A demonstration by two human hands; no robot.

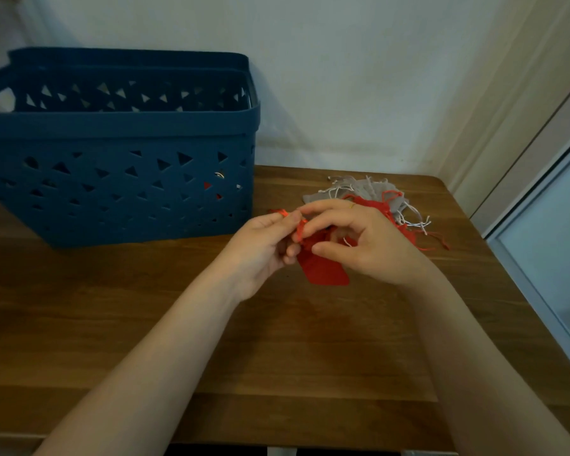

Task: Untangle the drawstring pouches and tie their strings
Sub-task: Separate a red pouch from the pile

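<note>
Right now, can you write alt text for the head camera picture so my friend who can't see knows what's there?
Two bare hands, left hand and right hand, pinch the red strings of a small red fabric drawstring pouch above a brown wooden table. Behind them lies a tangled pile of grey and red pouches; a blue plastic basket with triangle holes stands at left.

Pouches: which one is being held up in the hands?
The red pouch, gripped by the left hand and right hand; the others lie piled on the table.

Two bare forearms reach in from the lower edge, no sleeves in sight; the right hand (372, 241) wears a thin gold-coloured ring on one finger, while the left hand (264, 248) wears no jewellery.
</note>
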